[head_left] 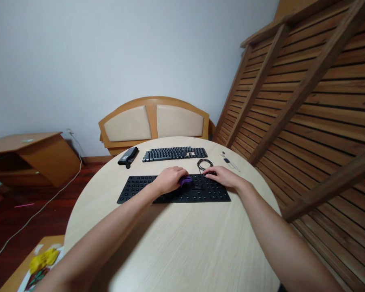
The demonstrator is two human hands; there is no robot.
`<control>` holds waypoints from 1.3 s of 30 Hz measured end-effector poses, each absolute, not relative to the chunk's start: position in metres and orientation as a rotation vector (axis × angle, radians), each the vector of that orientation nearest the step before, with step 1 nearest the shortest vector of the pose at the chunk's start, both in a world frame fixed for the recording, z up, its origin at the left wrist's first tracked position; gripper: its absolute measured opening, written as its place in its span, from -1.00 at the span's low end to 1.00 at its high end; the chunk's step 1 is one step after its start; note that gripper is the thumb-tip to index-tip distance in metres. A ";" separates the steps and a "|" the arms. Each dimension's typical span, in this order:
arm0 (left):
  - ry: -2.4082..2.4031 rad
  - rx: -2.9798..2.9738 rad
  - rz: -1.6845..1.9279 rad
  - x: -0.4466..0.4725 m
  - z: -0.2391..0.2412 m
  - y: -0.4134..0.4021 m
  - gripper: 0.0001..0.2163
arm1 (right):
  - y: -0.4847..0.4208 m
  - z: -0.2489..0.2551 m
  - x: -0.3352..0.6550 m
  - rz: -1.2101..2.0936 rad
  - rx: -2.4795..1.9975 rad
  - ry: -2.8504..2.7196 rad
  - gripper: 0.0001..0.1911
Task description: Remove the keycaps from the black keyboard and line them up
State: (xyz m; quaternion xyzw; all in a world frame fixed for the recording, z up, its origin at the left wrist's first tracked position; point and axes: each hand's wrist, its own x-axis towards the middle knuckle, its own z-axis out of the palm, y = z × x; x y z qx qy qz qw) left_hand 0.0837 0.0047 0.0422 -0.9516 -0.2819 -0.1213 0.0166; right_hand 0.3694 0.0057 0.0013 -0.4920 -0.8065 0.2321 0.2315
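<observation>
A black keyboard base (134,188) without its keycaps lies across the round table, its switches showing in rows. My left hand (171,178) is closed around a purple cloth (185,180), pressed against the middle of the base. At the base's back right edge, my right hand (221,176) grips it with fingers bent over the rim, beside the coiled black cable (204,163). Behind the base, dark keycaps (170,153) are laid out in keyboard order, with a gap toward the right.
The table (176,243) is round and pale. A black pouch (128,156) lies at its back left; a small wire tool (226,159) lies at the back right. A headboard (153,121) stands behind, and wooden slats (307,105) lean on the right.
</observation>
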 end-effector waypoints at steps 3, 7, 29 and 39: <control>-0.860 -2.957 -0.392 0.112 0.035 0.007 -0.67 | 0.006 0.001 0.369 0.635 -1.352 -2.216 -0.71; -0.767 -2.981 -0.383 0.136 0.024 0.009 -0.68 | 0.004 0.003 0.367 0.622 -1.344 -2.235 -0.72; -0.921 -2.932 -0.142 0.115 0.031 0.007 -0.65 | 0.003 0.005 0.367 0.644 -1.368 -2.210 -0.71; -1.002 -2.919 -0.211 0.106 0.045 0.000 -0.69 | 0.005 0.003 0.368 0.637 -1.361 -2.226 -0.72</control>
